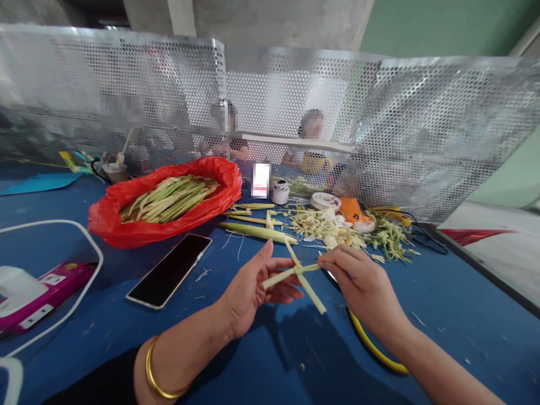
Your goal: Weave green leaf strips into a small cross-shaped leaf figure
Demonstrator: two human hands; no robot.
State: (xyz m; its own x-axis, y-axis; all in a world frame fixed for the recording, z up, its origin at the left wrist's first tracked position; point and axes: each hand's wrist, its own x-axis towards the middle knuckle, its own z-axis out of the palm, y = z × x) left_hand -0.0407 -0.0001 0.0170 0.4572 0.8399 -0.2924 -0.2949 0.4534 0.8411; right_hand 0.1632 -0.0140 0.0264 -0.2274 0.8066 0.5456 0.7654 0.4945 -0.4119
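Narrow pale-green leaf strips folded into a cross (298, 270) are raised above the blue table, with a knot at the middle and arms pointing outward. My right hand (356, 281) pinches the right-hand arm of the cross between thumb and fingertips. Behind and under the cross, my left hand (259, 287) is open, palm up, fingers stretched and thumb raised apart; whether it bears any of the weight I cannot tell. Under my right hand lies a tool with a yellow handle (375, 351), partly hidden, a bit of metal showing beside the fingers.
A red plastic bag (112, 228) holds long leaves (172, 197). Near it lie a phone (169, 273) and a purple power strip (50, 298) with a white cable. Leaf scraps (312, 225), a tape roll (325, 201) and a white jar (280, 192) stand before a perforated metal screen (169, 95); people sit beyond.
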